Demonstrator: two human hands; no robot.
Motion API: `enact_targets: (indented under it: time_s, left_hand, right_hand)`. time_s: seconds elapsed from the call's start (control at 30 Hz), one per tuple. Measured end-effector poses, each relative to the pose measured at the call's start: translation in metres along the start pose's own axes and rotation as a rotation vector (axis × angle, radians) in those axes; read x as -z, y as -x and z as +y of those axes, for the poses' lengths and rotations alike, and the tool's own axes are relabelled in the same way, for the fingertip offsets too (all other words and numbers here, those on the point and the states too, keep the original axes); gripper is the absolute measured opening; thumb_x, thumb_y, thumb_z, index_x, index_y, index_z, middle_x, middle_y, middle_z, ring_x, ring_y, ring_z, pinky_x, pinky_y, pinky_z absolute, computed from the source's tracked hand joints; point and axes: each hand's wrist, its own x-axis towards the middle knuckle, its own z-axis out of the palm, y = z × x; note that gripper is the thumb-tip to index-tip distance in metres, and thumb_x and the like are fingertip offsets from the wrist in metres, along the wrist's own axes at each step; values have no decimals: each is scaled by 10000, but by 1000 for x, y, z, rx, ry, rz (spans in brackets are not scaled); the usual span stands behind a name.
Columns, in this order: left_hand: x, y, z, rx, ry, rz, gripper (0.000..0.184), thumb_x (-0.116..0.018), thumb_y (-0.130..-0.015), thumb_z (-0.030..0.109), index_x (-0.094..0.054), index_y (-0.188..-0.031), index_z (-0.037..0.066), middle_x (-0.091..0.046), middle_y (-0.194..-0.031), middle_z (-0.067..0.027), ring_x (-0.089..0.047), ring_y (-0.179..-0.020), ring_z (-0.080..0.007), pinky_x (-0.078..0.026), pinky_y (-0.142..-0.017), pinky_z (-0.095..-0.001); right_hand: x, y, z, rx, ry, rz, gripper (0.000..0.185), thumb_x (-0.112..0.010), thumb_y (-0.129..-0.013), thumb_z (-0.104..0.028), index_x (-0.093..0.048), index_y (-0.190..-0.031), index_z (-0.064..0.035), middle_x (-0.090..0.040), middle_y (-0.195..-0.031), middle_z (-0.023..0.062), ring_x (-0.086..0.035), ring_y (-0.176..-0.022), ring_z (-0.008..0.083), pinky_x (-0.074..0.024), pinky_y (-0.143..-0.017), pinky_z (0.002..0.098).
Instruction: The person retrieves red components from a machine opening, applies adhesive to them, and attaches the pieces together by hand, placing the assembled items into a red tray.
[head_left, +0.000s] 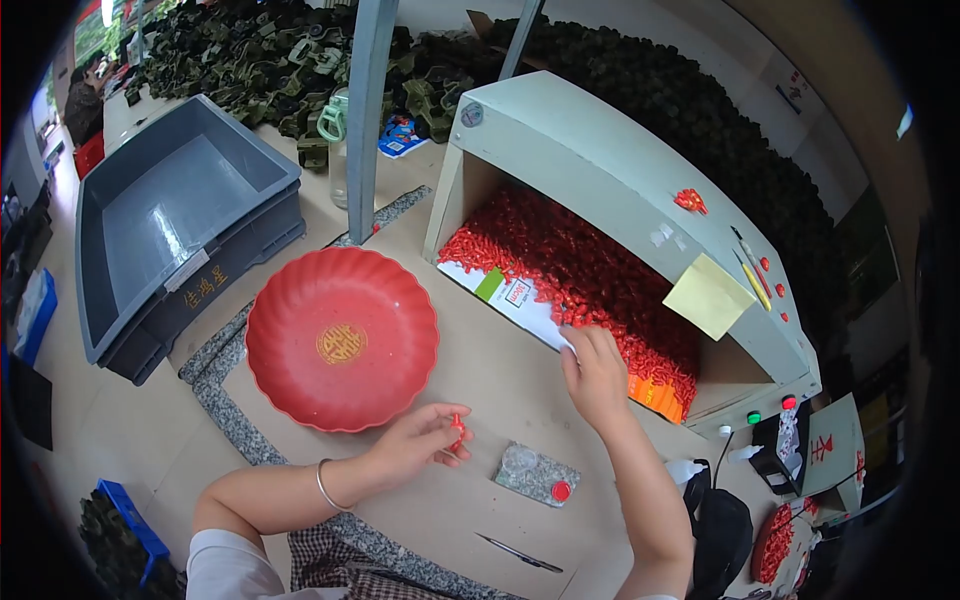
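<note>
My left hand [420, 438] is closed around a small red plastic piece [457, 430], which shows between the thumb and fingers. It is just below the right side of a red scalloped plastic bowl [290, 300] with a gold emblem. My right hand [592, 370] reaches to the front edge of a pale green box lying on its side. Its thumb is apart from the bent fingers, and I see nothing between them. Beside those fingers a heap of small red pieces [590, 285] fills the box. Between my forearms lies a granite block [535, 472] with a round red part on it.
At the left stands a grey plastic crate [185, 180]. A metal post [365, 120] rises behind the bowl. The pale green box [600, 130] carries a yellow note [709, 296] and pens. A pen [518, 552] lies near the table's front edge. Dark green parts [270, 60] are piled behind.
</note>
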Motion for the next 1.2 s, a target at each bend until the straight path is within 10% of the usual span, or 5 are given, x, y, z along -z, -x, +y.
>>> enact_targets:
  time_s: [0.47,0.57,0.77,0.9,1.2]
  left_hand:
    - [-1,3,2,87,13,-63,321,-468,-926,125,-431,-1237,56,-570,-1036,-59,-590,-877,-143,-497,-734,-269]
    - [0,3,3,72,2,-62,321,-469,-925,122,-432,-1237,58,-568,-1041,-66,-590,-878,-145,-497,-734,-272]
    - [0,4,-2,49,12,-36,319,-480,-910,92,-443,-1225,70,-567,-1032,-82,-593,-866,-165,-500,-731,-293]
    - [0,3,-4,34,-1,-38,334,-500,-908,115,-432,-1231,57,-559,-1028,-97,-594,-862,-177,-499,-732,-296]
    - [-5,-1,-10,-37,32,-15,302,-491,-899,73,-450,-1199,61,-573,-1015,-101,-607,-852,-191,-508,-723,-300]
  right_hand:
    - [-134,-75,47,221,216,-140,146,-513,-744,-69,-601,-851,-28,-543,-857,92,-520,-861,240,-432,-748,361]
    - [-118,-73,33,34,24,-47,95,-505,-798,-52,-580,-843,-15,-558,-888,103,-548,-851,223,-462,-719,351]
    - [-50,-39,10,-939,-1449,-68,117,-400,-894,-64,-514,-900,-35,-587,-908,102,-582,-797,152,-493,-722,323]
    - [-10,18,24,-1034,-1710,-53,108,-415,-877,-73,-511,-922,-48,-581,-821,73,-553,-720,133,-484,-669,286]
    - [54,106,62,-1300,-1123,383,92,-469,-862,-59,-534,-927,-59,-552,-762,15,-488,-620,88,-412,-553,226]
